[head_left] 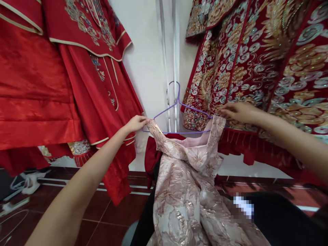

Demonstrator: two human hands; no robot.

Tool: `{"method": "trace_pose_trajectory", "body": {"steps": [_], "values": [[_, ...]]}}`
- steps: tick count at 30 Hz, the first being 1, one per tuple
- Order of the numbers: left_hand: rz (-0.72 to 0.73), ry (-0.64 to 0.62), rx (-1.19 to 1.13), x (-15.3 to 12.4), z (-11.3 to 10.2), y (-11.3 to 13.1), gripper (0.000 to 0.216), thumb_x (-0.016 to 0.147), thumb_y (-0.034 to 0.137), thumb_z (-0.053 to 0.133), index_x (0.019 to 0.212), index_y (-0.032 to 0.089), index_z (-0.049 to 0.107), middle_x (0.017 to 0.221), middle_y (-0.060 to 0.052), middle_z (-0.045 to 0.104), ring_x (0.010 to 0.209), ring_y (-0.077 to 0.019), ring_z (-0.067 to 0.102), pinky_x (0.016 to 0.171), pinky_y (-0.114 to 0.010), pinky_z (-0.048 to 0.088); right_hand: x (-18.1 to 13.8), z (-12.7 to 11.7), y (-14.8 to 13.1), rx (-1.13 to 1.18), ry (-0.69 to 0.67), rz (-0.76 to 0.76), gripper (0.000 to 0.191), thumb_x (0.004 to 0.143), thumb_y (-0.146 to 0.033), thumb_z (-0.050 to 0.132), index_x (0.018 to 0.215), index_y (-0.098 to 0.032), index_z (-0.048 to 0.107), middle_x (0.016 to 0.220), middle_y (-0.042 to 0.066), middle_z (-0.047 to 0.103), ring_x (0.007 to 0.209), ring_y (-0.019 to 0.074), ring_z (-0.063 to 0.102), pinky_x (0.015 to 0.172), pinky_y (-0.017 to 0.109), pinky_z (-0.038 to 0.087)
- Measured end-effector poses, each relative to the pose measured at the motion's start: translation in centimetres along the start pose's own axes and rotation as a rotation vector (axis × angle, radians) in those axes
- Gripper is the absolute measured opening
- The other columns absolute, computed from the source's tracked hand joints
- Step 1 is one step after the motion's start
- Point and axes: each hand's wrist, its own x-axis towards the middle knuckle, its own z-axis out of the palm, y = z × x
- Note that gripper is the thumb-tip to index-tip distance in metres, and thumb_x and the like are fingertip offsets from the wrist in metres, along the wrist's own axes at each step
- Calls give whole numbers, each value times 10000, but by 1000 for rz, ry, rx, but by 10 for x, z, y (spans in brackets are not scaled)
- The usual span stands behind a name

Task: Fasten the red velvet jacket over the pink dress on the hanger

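Observation:
A pale pink dress (179, 191) with a metallic floral pattern hangs by its wide straps from a purple hanger (166, 110). The lower part of the dress drapes toward me over dark clothing. My left hand (137, 123) pinches the left strap at the hanger's left end. At the other end, my right hand (234, 112) has its fingers closed at the top of the right strap, which lies over the hanger's arm. The hanger's hook points up in front of white vertical rails; whether it rests on anything cannot be made out.
Red garments with cream trim (89, 75) hang on the left. Heavily embroidered red garments (246, 65) hang on the right, close to my right hand. White rails (175, 51) stand against the wall. A pale shoe (32, 182) and white cables lie on the tiled floor (110, 212).

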Motion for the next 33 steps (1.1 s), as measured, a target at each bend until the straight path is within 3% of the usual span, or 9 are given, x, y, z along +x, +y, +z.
{"method": "trace_pose_trajectory", "body": {"steps": [2, 5, 10, 16, 20, 24, 28, 33], "values": [[58, -13, 174, -3, 4, 7, 397, 888, 377, 446, 1119, 170, 692, 1093, -70, 717, 947, -202, 660, 864, -277, 476, -8, 5, -12, -163, 21, -66, 334, 943, -374, 408, 1104, -207, 648, 1008, 74, 718, 872, 208, 656, 765, 299, 467], [73, 13, 463, -9, 5, 14, 384, 910, 353, 410, 1153, 220, 676, 1035, -75, 732, 874, -207, 671, 796, -285, 471, -20, 14, -27, -400, 45, -42, 381, 953, -403, 355, 1160, -251, 637, 1010, 92, 718, 858, 257, 670, 712, 330, 462], [73, 21, 720, -21, 4, 24, 399, 930, 342, 355, 1104, 204, 686, 926, -111, 735, 804, -217, 670, 740, -294, 457, -27, 21, -35, -657, 45, -65, 438, 960, -383, 303, 1186, -187, 623, 818, 169, 710, 753, 318, 681, 601, 339, 432], [-16, 19, 836, -26, 11, 37, 444, 945, 329, 291, 991, 128, 683, 885, -166, 716, 855, -266, 671, 739, -331, 462, -29, 24, -23, -639, 11, 5, 366, 948, -314, 352, 1019, -111, 649, 808, 195, 691, 774, 308, 679, 624, 327, 404], [-126, 10, 866, -32, 14, 32, 431, 928, 304, 309, 966, 94, 683, 903, -188, 705, 858, -275, 675, 728, -329, 467, -44, 32, -5, -573, -20, 65, 333, 936, -280, 379, 976, -81, 643, 893, 222, 681, 812, 291, 671, 645, 322, 387], [-167, -172, 871, -53, 25, 16, 390, 896, 299, 369, 886, 102, 705, 886, -185, 705, 842, -267, 682, 698, -304, 469, -70, 60, 5, -470, -163, 68, 326, 937, -282, 367, 949, -106, 642, 892, 217, 680, 821, 306, 675, 620, 322, 377], [-17, -332, 908, -74, 42, 9, 352, 888, 255, 383, 853, 119, 705, 836, -165, 704, 788, -247, 679, 687, -304, 468, -94, 87, -3, -370, -316, 13, 309, 928, -271, 366, 892, -141, 644, 846, 183, 696, 801, 303, 689, 591, 304, 372], [291, -303, 820, -71, 54, 33, 297, 908, 226, 398, 891, 130, 678, 896, -122, 654, 848, -202, 633, 693, -280, 480, -107, 90, -23, -349, -285, -59, 306, 914, -299, 374, 829, -174, 641, 792, 128, 703, 749, 271, 692, 560, 280, 360]]}}
